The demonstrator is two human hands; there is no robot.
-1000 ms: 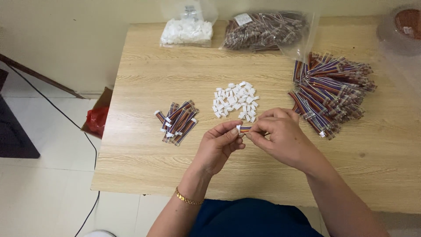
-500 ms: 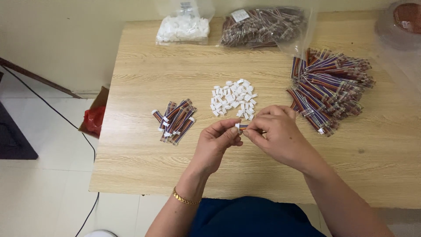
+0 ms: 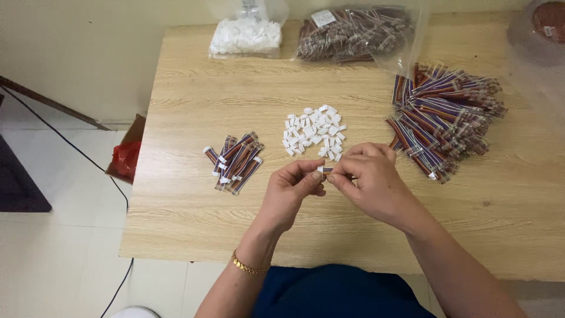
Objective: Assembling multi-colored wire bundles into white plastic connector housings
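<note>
A light wood-grain table (image 3: 194,88) stands against a pale wall, seen from above, with white floor tiles at the left edge. Nearest the viewer, two bare forearms rise from the bottom of the view, the left one wearing a thin gold bracelet (image 3: 247,266). The left hand (image 3: 288,197) and right hand (image 3: 371,182) meet over the middle of the table, fingertips pressed together, pinching between them a small white connector (image 3: 321,169) with a short stub of coloured wire. Compared with a second ago the hands hold almost the same pose in the same spot; the pinch looks a little tighter, which suggests the piece is being pressed home, though that is only a judgement. The fingers cover most of the piece, so whether the wire is seated in the connector cannot be seen. To the left lies a small bundle of finished wire pieces (image 3: 235,162). Just beyond the hands sits a loose heap of white connectors (image 3: 312,132). To the right is a large pile of striped wire pieces (image 3: 447,118). At the far edge lie a clear bag of white parts (image 3: 246,36) and a clear bag of wires (image 3: 353,35), both partly cut off by the frame.
</note>
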